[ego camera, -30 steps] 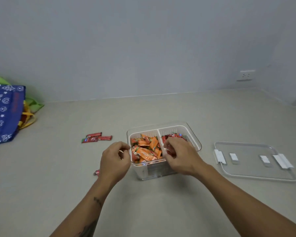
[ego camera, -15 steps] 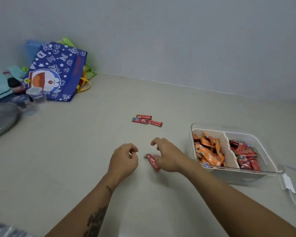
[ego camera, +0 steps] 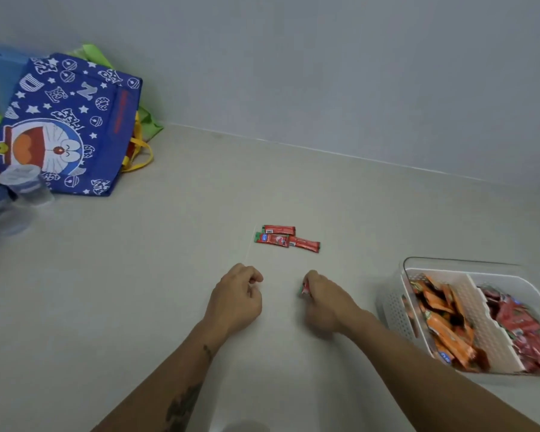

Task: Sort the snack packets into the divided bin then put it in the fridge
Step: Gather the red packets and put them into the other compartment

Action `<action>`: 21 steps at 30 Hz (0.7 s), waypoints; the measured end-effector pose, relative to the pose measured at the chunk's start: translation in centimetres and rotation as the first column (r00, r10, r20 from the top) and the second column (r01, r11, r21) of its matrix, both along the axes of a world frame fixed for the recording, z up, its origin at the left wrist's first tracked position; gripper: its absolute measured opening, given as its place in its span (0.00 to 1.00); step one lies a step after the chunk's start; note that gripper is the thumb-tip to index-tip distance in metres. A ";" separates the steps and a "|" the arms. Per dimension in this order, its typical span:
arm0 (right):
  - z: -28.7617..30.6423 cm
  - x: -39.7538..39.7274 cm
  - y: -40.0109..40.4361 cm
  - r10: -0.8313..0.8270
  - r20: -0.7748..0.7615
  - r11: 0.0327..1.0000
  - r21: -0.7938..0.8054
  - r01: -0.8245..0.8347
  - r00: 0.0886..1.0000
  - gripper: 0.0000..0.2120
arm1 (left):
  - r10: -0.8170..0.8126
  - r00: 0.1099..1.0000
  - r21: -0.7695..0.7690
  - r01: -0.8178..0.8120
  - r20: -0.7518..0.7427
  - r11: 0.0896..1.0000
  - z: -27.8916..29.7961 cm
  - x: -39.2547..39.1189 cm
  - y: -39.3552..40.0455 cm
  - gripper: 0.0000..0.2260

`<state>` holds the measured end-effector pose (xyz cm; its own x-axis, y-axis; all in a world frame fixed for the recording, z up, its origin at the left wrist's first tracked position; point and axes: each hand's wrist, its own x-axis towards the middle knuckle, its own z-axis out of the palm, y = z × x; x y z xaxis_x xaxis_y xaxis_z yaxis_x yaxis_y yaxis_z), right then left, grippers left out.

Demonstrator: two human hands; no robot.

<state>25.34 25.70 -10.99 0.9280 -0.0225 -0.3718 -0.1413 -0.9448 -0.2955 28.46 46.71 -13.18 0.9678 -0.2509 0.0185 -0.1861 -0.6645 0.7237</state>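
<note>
Three red snack packets lie together on the counter just beyond my hands. My right hand grips another red packet, its end poking out by the thumb. My left hand is loosely curled beside it and holds nothing that I can see. The clear divided bin stands at the right, with orange packets in its left compartment and red packets in its right one.
A blue cartoon-print bag leans on the wall at the far left, with green and yellow bags behind it. Clear plastic cups and dark items crowd the left edge. The grey wall runs along the back of the counter.
My view swung left from the bin. My right hand left the bin, reached the lone red packet on the counter and closed around it. The left hand stayed curled nearby.
</note>
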 end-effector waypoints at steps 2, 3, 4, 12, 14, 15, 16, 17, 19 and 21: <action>0.7 2.7 -0.8 -0.013 0.060 1.000 -0.027 0.014 0.998 0.12 | -0.068 0.998 0.057 0.068 -0.005 0.996 0.0 3.2 -1.2 0.13; 1.0 4.0 -1.2 -0.014 0.086 0.999 -0.037 0.017 0.996 0.13 | -0.105 0.995 0.104 0.104 0.000 0.989 0.0 4.9 -2.0 0.17; 1.3 5.4 -1.5 -0.012 0.113 0.999 -0.049 0.017 0.994 0.15 | -0.144 0.989 0.153 0.140 0.017 0.978 0.1 6.5 -2.8 0.21; -1.5 11.7 -1.5 0.018 0.230 0.991 -0.135 0.014 0.973 0.22 | -0.486 0.852 0.479 0.350 0.195 0.805 -2.8 14.5 -6.0 0.28; -3.4 11.4 -1.0 0.041 0.261 0.977 -0.214 0.016 0.965 0.23 | -0.455 0.840 0.411 0.318 0.296 0.854 -4.4 14.4 -5.4 0.24; -4.2 11.0 -0.7 0.035 0.297 0.969 -0.243 0.040 0.954 0.24 | -0.408 0.842 0.366 0.277 0.354 0.889 -5.1 14.0 -5.2 0.20; -4.8 10.8 -0.4 0.020 0.331 0.965 -0.253 0.068 0.944 0.24 | -0.359 0.847 0.325 0.237 0.391 0.915 -5.6 13.6 -5.0 0.18; -5.2 10.6 -0.3 0.008 0.348 0.964 -0.251 0.085 0.937 0.26 | -0.319 0.855 0.293 0.208 0.409 0.933 -5.9 13.2 -4.8 0.16; -5.5 10.2 -0.4 0.018 0.340 0.965 -0.251 0.072 0.940 0.27 | -0.270 0.870 0.259 0.172 0.412 0.950 -6.2 12.3 -4.5 0.14; -5.5 9.3 -0.6 0.047 0.328 0.966 -0.257 0.041 0.943 0.25 | -0.242 0.880 0.273 0.134 0.410 0.953 -6.4 11.5 -4.1 0.14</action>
